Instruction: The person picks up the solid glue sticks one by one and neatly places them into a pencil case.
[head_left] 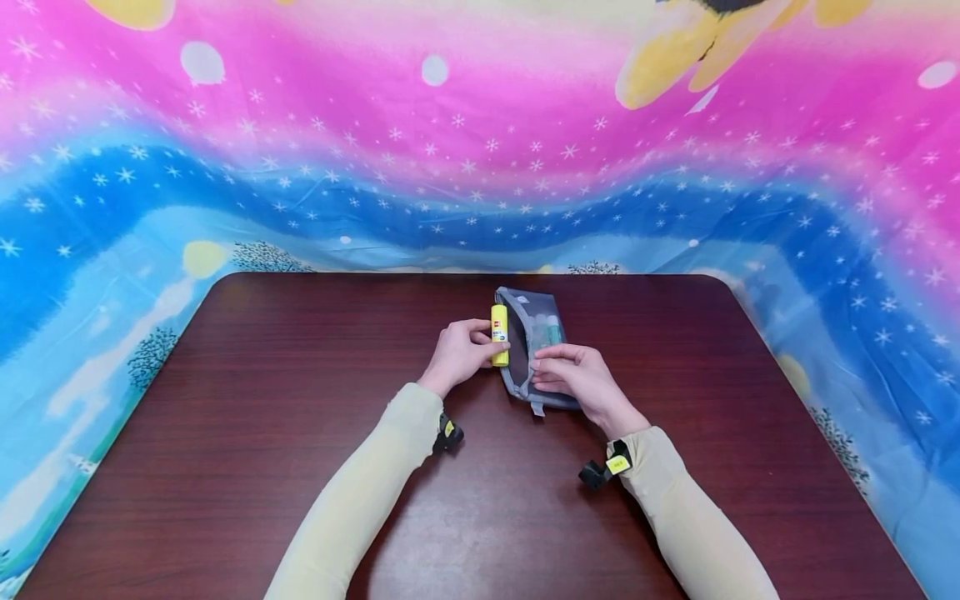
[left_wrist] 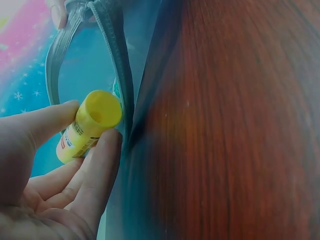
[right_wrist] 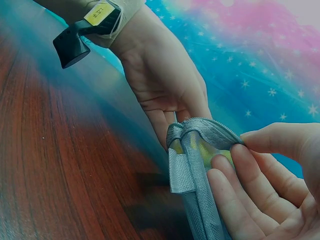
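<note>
My left hand [head_left: 459,353] pinches a yellow glue stick [head_left: 499,327] between thumb and fingers, right at the mouth of a grey zip pouch [head_left: 534,303]. In the left wrist view the glue stick's round yellow end [left_wrist: 103,111] faces the camera, in front of the pouch's gaping zip edge [left_wrist: 114,45]. My right hand [head_left: 583,380] pinches the near rim of the pouch, holding its mouth apart. Through the pouch's clear side show several small tubes, one with a green label [head_left: 554,333]. The right wrist view shows a fabric tab [right_wrist: 181,170] at the pouch's end.
All this happens toward the far side of a dark red-brown wooden table [head_left: 300,417]. A colourful patterned cloth [head_left: 420,192] hangs around its back and sides. Each wrist wears a black camera, such as the right one [head_left: 600,473].
</note>
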